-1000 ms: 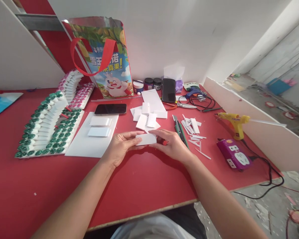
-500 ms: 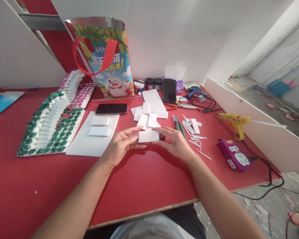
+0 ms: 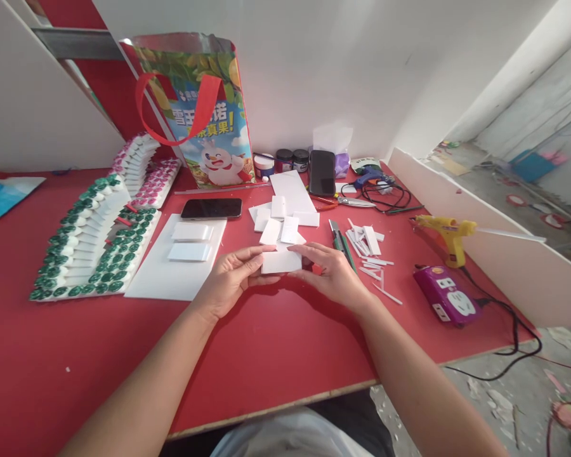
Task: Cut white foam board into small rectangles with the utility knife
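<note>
Between my two hands is a small white rectangular foam-board piece (image 3: pixel 282 262), held just above the red table. My left hand (image 3: pixel 235 273) is closed on its left end, thumb in front. The fingers of my right hand (image 3: pixel 327 271) pinch its right end from top and bottom. Just beyond it lies a loose pile of white board pieces (image 3: pixel 271 231). To the left, a larger white board (image 3: pixel 159 273) bears two small white blocks (image 3: pixel 189 252). A green utility knife (image 3: pixel 342 244) lies right of the pile, beside thin white offcuts (image 3: pixel 368 244).
Two phones, one lying flat (image 3: pixel 211 208) and one propped up (image 3: pixel 322 172), are behind. A yellow glue gun (image 3: pixel 445 233) and a purple power socket (image 3: pixel 447 295) sit right. Green-and-white decorated models (image 3: pixel 95 247) and a printed bag (image 3: pixel 204 127) occupy the left and back. Scissors (image 3: pixel 356 202) lie behind the knife.
Both hands still hold the white piece in nearly the same place. The whole view has shifted very slightly; nothing has been let go or picked up.
</note>
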The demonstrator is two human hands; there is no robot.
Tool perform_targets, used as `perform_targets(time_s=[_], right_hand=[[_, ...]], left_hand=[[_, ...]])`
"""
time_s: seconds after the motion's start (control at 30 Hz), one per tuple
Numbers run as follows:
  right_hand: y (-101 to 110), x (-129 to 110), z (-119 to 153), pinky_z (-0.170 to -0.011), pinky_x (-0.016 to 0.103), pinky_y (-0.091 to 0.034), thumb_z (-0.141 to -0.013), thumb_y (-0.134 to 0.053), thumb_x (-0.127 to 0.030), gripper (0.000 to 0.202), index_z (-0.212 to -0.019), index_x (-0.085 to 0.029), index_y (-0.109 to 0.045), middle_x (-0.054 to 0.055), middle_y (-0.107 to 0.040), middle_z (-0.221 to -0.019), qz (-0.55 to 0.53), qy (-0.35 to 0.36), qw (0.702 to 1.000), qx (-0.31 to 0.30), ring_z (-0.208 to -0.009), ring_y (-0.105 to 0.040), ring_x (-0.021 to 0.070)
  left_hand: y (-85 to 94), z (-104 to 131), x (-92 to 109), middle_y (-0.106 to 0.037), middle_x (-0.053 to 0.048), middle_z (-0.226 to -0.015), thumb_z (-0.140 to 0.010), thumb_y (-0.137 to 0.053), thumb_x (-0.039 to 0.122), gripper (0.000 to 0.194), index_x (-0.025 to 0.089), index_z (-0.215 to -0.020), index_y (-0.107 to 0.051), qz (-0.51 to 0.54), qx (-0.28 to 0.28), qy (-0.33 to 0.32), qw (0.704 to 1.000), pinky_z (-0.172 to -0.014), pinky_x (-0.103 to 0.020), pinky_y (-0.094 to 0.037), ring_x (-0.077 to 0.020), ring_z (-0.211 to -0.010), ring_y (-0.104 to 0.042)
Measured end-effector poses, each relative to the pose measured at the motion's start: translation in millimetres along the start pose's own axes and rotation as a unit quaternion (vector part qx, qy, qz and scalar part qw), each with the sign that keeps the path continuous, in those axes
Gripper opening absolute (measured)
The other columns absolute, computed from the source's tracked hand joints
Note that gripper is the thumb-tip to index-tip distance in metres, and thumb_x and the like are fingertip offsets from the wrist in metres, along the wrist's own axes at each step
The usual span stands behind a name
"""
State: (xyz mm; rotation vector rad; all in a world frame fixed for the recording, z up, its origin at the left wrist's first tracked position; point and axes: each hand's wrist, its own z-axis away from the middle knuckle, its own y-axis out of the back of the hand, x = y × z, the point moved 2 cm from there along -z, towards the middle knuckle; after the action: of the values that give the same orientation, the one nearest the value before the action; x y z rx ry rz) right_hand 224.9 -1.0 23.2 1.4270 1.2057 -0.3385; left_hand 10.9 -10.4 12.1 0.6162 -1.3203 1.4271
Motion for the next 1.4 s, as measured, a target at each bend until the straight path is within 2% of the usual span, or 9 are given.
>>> perform_targets(time_s=[0.13, 0.33, 0.5, 0.73, 1.03, 1.4], right_hand=[[-2.1, -2.9, 0.1, -0.078, 0.034, -0.052, -0.088, -0.071, -0.037, 0.042, -0.127, -0.02, -0.068, 0.008, -0.07, -0.102, -0.024, -0.01, 1.0, 0.005, -0.082, -0.062, 0.0184], [-5.5, -4.9, 0.1, -0.073, 0.032, -0.053, -0.086, -0.072, -0.037, 0.047, -0.129, -0.02, -0.063, 0.003, -0.068, -0.089, -0.087, -0.039, 0.995, 0.016, -0.073, -0.06, 0.0158], [-6.0, -3.1, 0.0, -0.072, 0.032, -0.053, -0.085, -0.071, -0.036, 0.044, -0.126, -0.02, -0.063, 0.003, -0.067, -0.09, -0.082, -0.036, 0.996, 0.024, -0.073, -0.06, 0.0156], [-5.7, -1.0, 0.4, -0.072, 0.032, -0.052, -0.087, -0.071, -0.036, 0.039, -0.121, -0.019, -0.065, 0.004, -0.068, -0.089, -0.077, -0.045, 0.996, 0.024, -0.074, -0.06, 0.0163], [-5.9, -0.4, 0.8, -0.073, 0.032, -0.051, -0.088, -0.07, -0.032, 0.036, -0.121, -0.02, -0.066, 0.005, -0.069, -0.093, -0.05, -0.024, 0.998, 0.029, -0.076, -0.061, 0.0166], [-6.8, 1.8, 1.1, -0.071, 0.03, -0.052, -0.087, -0.072, -0.031, 0.035, -0.119, -0.018, -0.065, 0.004, -0.07, -0.093, -0.054, -0.01, 0.998, 0.033, -0.073, -0.063, 0.0146]], left_hand=[[-0.3, -3.5, -0.5, -0.077, -0.01, -0.103, -0.078, -0.082, 0.032, 0.035, 0.016, -0.109, -0.077, 0.016, -0.001, 0.025, 1.0, -0.083, -0.036, -0.065, -0.0242, -0.095, -0.074], [-1.3, -5.3, -1.6, -0.078, -0.01, -0.1, -0.078, -0.081, 0.03, 0.032, 0.015, -0.105, -0.076, 0.034, 0.009, 0.033, 0.999, -0.08, -0.032, -0.064, -0.023, -0.093, -0.074], [-0.4, -6.6, -2.8, -0.077, -0.01, -0.105, -0.077, -0.082, 0.03, 0.031, 0.015, -0.104, -0.076, 0.036, 0.014, 0.026, 0.999, -0.081, -0.03, -0.064, -0.0205, -0.092, -0.074], [0.4, -5.8, -3.0, -0.077, -0.009, -0.102, -0.079, -0.08, 0.03, 0.029, 0.015, -0.104, -0.077, 0.027, 0.016, 0.016, 0.999, -0.081, -0.03, -0.064, -0.0192, -0.09, -0.073], [0.1, -5.3, -3.0, -0.077, -0.011, -0.104, -0.079, -0.081, 0.031, 0.032, 0.014, -0.105, -0.076, 0.021, 0.023, 0.008, 0.999, -0.085, -0.036, -0.064, -0.0231, -0.095, -0.073], [2.3, -7.1, -5.1, -0.078, -0.009, -0.102, -0.074, -0.086, 0.029, 0.032, 0.014, -0.102, -0.078, 0.046, 0.022, 0.02, 0.999, -0.079, -0.026, -0.064, -0.0191, -0.09, -0.073]])
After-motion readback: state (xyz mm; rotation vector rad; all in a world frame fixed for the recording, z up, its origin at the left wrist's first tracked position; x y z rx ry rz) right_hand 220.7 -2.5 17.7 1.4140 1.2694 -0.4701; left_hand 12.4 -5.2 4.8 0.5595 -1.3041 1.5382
